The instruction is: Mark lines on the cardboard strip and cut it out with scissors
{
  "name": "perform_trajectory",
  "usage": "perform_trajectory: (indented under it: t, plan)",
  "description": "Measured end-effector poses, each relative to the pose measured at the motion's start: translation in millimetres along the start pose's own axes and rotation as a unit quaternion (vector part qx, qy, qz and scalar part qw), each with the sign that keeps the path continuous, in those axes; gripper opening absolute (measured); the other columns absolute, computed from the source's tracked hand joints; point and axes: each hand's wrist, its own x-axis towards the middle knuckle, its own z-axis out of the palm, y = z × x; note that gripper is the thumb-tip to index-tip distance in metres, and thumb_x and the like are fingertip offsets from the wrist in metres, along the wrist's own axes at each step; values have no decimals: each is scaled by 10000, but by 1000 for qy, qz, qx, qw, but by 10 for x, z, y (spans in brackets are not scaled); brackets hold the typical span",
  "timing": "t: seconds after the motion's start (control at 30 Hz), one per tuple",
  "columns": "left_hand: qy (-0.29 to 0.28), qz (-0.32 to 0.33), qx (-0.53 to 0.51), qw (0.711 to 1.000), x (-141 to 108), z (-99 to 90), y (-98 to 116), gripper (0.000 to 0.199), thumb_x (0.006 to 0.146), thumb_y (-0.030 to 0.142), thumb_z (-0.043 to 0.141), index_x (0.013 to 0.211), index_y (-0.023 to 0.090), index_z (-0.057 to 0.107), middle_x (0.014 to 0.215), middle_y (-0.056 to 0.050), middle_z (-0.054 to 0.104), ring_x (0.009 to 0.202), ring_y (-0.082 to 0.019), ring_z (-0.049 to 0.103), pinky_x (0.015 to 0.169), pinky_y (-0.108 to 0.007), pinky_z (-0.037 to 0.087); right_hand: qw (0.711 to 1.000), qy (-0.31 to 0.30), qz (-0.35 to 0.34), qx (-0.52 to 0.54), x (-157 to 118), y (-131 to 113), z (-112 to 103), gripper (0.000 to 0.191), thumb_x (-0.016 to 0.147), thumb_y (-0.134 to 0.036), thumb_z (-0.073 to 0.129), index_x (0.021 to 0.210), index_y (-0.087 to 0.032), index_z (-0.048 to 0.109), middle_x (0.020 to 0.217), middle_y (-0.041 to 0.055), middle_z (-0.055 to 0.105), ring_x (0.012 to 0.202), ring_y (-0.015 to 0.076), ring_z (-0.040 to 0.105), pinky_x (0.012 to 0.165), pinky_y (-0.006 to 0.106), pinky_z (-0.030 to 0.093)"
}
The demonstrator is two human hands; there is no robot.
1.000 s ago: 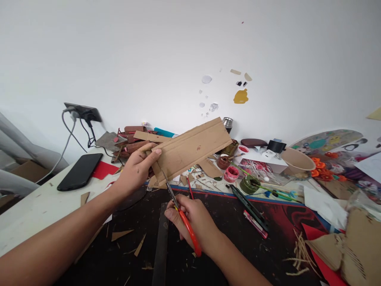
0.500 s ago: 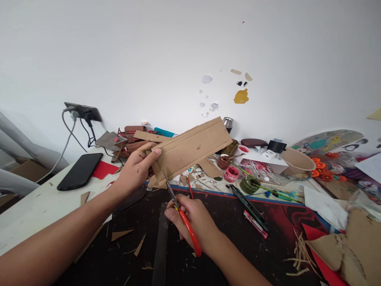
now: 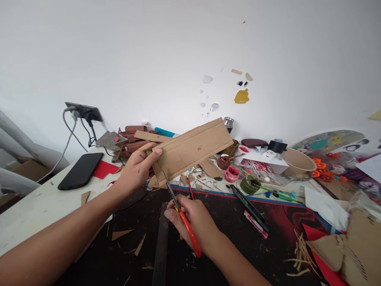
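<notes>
A long brown cardboard piece [image 3: 196, 147] is raised above the table, tilted up toward the right. My left hand [image 3: 139, 165] pinches its left end, thumb on the near face and the other fingers behind. In my right hand [image 3: 193, 218] is a pair of scissors [image 3: 188, 232] with red-orange handles, held below the cardboard. The blades point up and left, and their tips lie at the cardboard's lower edge near the left end. Below the hands, a dark metal ruler [image 3: 160, 246] lies on the black mat [image 3: 133, 222], with small cardboard scraps [image 3: 122, 234] to its left.
A black phone [image 3: 80, 171] lies at left, near a wall socket [image 3: 83, 111] with cables. Paint jars [image 3: 231, 174] and brushes stand behind the mat. A green cutter [image 3: 248, 206] lies to the right, with cardboard [image 3: 361, 242] and twine [image 3: 299, 254] further right.
Hardly anything differs. Both hands, the cardboard and the scissors keep the same pose, while the whole view has shifted very slightly.
</notes>
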Motion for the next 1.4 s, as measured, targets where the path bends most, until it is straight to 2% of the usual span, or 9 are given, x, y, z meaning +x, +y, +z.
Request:
perform_trajectory:
  t: [0.23,0.47,0.63,0.83,1.0,1.27,1.4]
  plan:
    - [-4,-2,2,1000,14,-14,-38,639,761,705,862,1126,207,699,841,-17,696,650,-187,598,510,-263,466,1000,1,-1,-22,4,-1,0,296,1047,-511,675,995,-220,687,652,-31,607,514,135,577,562,239,402]
    - [-17,18,-1,1000,21,-32,-68,496,861,685,798,996,220,689,836,-14,662,653,-173,586,540,-261,505,998,6,-21,-53,-5,-18,4,290,1036,-497,701,980,-213,706,731,-2,654,604,144,560,596,245,398]
    - [-15,7,10,1000,4,-32,-41,496,853,680,797,1007,222,687,784,-5,644,585,-167,559,450,-241,434,999,1,-10,-32,-1,-16,0,356,1049,-567,682,1000,-215,711,721,-3,644,591,148,585,578,240,410]
    - [-10,6,-13,1000,23,-53,-60,472,854,654,818,959,230,640,730,20,581,570,-158,541,448,-235,420,1000,0,7,6,2,-44,-18,420,1029,-636,703,967,-220,687,657,-19,612,559,158,625,577,240,449]
    - [-22,13,-12,1000,25,-52,-55,433,865,613,822,984,226,668,746,16,615,586,-162,558,499,-259,461,1000,-3,8,4,1,-43,-18,418,1027,-633,712,966,-221,686,651,-21,610,572,161,636,585,241,456]
    - [-6,23,2,1000,32,-58,-61,449,878,642,799,993,223,686,772,-14,655,602,-182,592,479,-266,464,1000,-2,12,3,-1,-44,-15,434,1024,-649,703,966,-219,690,661,-22,608,555,154,620,566,238,453]
    - [-4,14,-11,1000,29,-60,-70,475,855,638,819,1062,226,704,697,5,617,546,-178,571,437,-265,448,1000,-4,8,3,-1,-41,-15,433,1029,-650,695,965,-222,697,670,-18,614,562,154,620,574,240,455]
